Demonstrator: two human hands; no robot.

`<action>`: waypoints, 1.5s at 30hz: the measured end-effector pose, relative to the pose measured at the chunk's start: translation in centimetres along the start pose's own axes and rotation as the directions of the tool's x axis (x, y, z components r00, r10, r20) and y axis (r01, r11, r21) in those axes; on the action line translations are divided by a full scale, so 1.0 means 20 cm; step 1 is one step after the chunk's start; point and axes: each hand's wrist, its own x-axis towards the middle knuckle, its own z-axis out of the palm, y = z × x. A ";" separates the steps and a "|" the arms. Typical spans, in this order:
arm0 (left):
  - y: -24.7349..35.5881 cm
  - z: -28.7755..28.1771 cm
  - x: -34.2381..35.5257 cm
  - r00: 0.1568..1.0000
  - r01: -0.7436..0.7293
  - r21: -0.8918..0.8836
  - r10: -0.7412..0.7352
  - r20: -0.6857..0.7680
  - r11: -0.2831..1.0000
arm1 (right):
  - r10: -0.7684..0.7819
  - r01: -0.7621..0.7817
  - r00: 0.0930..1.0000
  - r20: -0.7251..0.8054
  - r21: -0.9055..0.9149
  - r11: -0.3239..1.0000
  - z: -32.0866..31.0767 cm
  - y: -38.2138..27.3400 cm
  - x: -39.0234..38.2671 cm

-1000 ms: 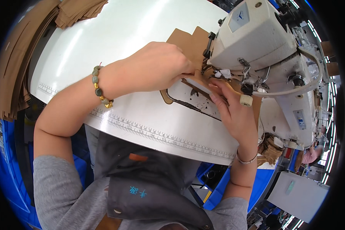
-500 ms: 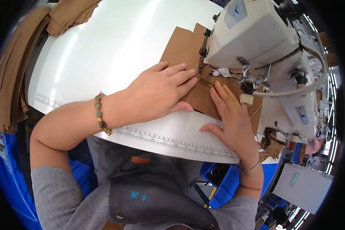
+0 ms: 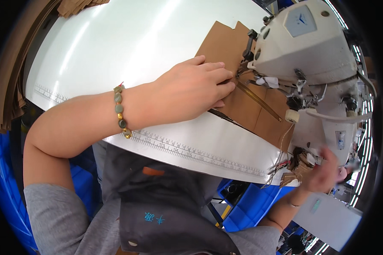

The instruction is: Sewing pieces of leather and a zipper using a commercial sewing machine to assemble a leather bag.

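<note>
Brown leather piece lies flat on the white table, under the sewing machine head. Left hand presses it palm-down, fingers extended, not clasping. Right hand sits off the table's right edge beside brown scraps, blurred; can't tell its grip. Beaded bracelet on left wrist.

Brown panel; white table; cream sewing machine; green-gold bead bracelet; blue crate.
</note>
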 end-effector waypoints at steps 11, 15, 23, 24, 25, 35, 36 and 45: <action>-0.02 0.05 0.02 0.999 -0.047 0.033 0.047 0.005 0.998 | 0.919 -0.928 0.354 -0.172 0.053 0.368 -0.76 1.86 -0.49; -0.03 0.07 0.02 0.998 -0.051 0.004 0.051 -0.049 0.999 | 0.923 -0.800 0.313 -0.226 0.462 0.384 -0.43 1.48 -0.71; -0.03 0.06 0.02 0.998 -0.051 0.010 0.051 -0.022 0.999 | 0.911 -0.866 0.306 -0.278 0.316 0.387 -0.50 1.29 -0.45; -0.03 0.06 0.02 0.997 -0.053 0.004 0.053 -0.058 0.999 | 0.895 -0.887 0.355 -0.270 0.205 0.414 -0.52 1.31 -0.45; -0.03 0.06 0.02 0.998 -0.053 -0.004 0.053 -0.039 0.999 | 0.866 -0.877 0.409 -0.287 0.138 0.460 -0.52 1.34 -0.47; -0.03 0.06 0.02 0.999 -0.044 0.025 0.044 -0.013 0.999 | 0.908 -0.842 0.292 -0.302 0.369 0.394 -0.45 1.53 -0.72; -0.03 0.06 0.03 0.998 -0.046 0.033 0.047 -0.028 0.998 | 0.911 -0.784 0.290 -0.295 0.472 0.402 -0.44 1.54 -0.74; -0.04 0.05 0.03 0.995 -0.090 -0.002 0.090 -0.032 0.996 | 0.880 -0.636 0.351 -0.319 0.609 0.474 -0.28 1.49 -0.83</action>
